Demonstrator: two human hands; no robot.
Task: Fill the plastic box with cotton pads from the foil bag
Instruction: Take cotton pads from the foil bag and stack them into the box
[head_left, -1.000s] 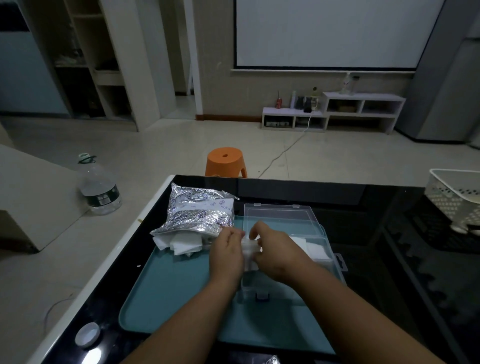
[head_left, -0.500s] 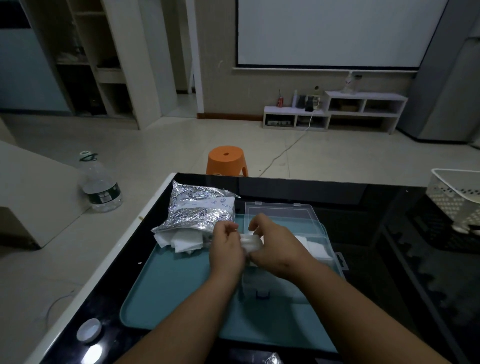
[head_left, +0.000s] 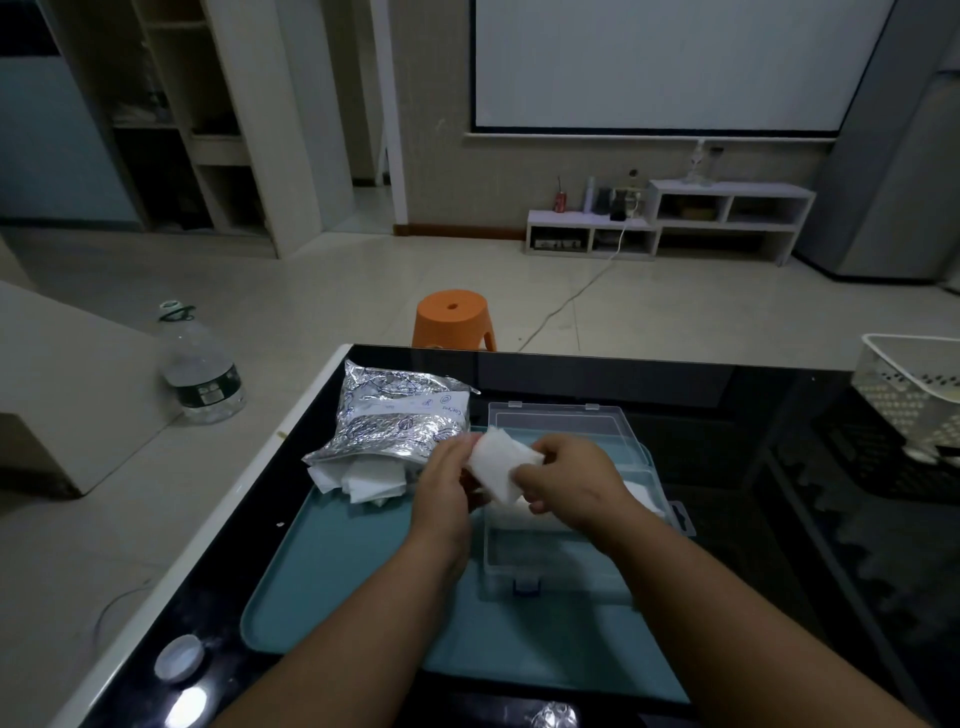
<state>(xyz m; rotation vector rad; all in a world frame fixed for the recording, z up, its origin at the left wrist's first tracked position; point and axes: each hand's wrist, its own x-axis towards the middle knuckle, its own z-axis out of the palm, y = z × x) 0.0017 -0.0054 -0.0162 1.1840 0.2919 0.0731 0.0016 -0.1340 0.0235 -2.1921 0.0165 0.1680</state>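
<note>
Both hands hold a white stack of cotton pads (head_left: 500, 462) just above the left part of the clear plastic box (head_left: 558, 564), whose lid stands open at the back. My left hand (head_left: 444, 491) grips the stack's left side and my right hand (head_left: 569, 480) pinches its right side. Some white pads lie in the box's right part, mostly hidden by my right hand. The silver foil bag (head_left: 397, 418) lies left of the box, with loose pads (head_left: 358, 480) spilling from its near end.
Box and bag sit on a teal tray (head_left: 332, 571) on a black glass table (head_left: 779, 519). A white basket (head_left: 914, 395) stands at the right edge. A small white cap (head_left: 179, 657) lies near the left front corner. An orange stool (head_left: 452, 319) stands beyond the table.
The pad stack has been lifted a little and turned between both hands, so its broad white face now shows. The bag and the box have not moved.
</note>
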